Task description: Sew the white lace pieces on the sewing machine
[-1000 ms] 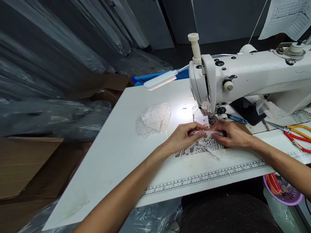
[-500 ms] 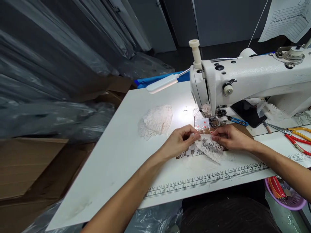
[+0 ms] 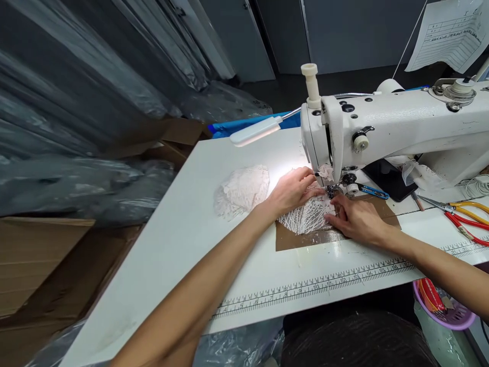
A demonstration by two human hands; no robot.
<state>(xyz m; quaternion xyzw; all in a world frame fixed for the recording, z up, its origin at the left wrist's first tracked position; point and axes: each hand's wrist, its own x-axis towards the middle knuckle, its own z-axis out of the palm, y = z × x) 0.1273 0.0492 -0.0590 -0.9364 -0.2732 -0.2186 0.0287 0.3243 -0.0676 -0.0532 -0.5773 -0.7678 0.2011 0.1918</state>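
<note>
A piece of white lace (image 3: 305, 218) lies at the needle area of a white sewing machine (image 3: 393, 120), partly over a brown plate (image 3: 296, 241). My left hand (image 3: 296, 189) is on the lace's back left part, its fingers bent together beside the presser foot (image 3: 333, 190). On the right, my right hand (image 3: 353, 218) pinches the lace edge just in front of the foot. Both hands partly hide the lace. A pile of pale lace pieces (image 3: 246, 188) rests on the white table (image 3: 183, 250) to the left.
A lamp (image 3: 255, 131) reaches over the table. Blue snips (image 3: 372, 191), a dark phone (image 3: 389, 179) and scissors (image 3: 460, 206) with red-handled pliers-like tool (image 3: 466, 229) lie at the right. Below the edge hangs a purple basket (image 3: 454, 317). Cardboard boxes (image 3: 38, 260) stand left.
Both hands have moved the lace back to the presser foot. It now lies spread out, baring more of the brown plate. My left hand has moved farther up beside the needle area.
</note>
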